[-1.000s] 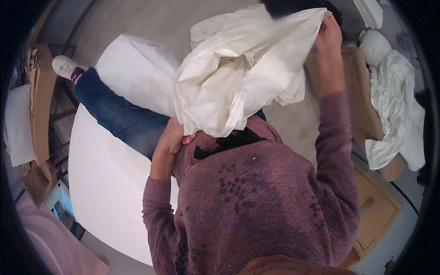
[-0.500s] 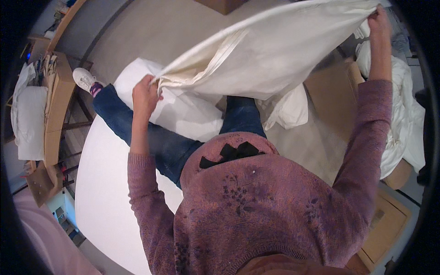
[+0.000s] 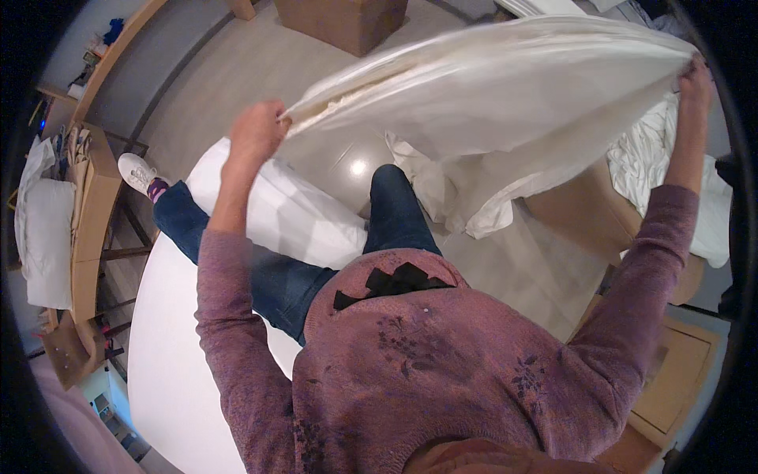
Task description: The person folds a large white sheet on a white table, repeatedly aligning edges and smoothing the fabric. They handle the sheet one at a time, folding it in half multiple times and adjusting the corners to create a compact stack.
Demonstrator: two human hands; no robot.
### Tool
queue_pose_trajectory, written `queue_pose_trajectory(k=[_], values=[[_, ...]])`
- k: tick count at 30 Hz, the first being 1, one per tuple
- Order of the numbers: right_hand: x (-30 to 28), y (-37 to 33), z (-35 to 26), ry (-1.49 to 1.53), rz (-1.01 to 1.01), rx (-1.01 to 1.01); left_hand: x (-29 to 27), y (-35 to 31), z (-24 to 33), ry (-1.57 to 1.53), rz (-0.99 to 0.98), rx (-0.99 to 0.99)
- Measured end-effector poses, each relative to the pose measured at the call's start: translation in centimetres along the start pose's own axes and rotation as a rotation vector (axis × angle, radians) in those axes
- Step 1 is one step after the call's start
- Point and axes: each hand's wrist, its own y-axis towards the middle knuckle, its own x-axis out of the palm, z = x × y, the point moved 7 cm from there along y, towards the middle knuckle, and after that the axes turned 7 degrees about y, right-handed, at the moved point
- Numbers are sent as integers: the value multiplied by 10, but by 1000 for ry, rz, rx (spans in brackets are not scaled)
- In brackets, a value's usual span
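A large off-white cloth [image 3: 505, 103] is stretched in the air between my hands, its upper edge pulled long and its lower part billowing and blurred. At its left end my left hand [image 3: 259, 134] is closed on a corner. Far to the right, my right hand [image 3: 695, 83] grips the opposite corner with the arm reaching out. A loose end of the cloth hangs down beyond my knee. White bundled fabric [image 3: 304, 213] lies across from my left leg, below the left hand.
A white rounded surface [image 3: 181, 363] is beneath my left leg. Cardboard boxes stand ahead [image 3: 343, 24] and at the right [image 3: 580, 205], with crumpled white fabric [image 3: 643, 146] behind the latter. On the left, a carton [image 3: 99, 213] sits beside a folded white stack [image 3: 47, 245].
The cloth has swung and billowed outward, its loose end now hanging beyond my knee. In the picture my left hand is a little higher, my right farther right and lower. Both still grip the cloth.
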Motion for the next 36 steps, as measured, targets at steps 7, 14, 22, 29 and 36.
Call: queue_pose_trajectory(k=[7, 14, 22, 29, 36], values=[[4, -1, 53, 14, -100, 15, -17, 10, -58, -166, 227, -117], [-51, -32, 107, -34, -131, 161, 16, -35, -57, -635, -26, -74], [-26, -81, 165, -295, -287, 180, 16, -50, 16, -643, 106, 7], [-74, -70, 163, -246, 0, 187, 47, -54, -65, -704, 201, -168], [-62, -65, 174, 69, -187, 288, 83, -72, -78, -992, -82, -494]])
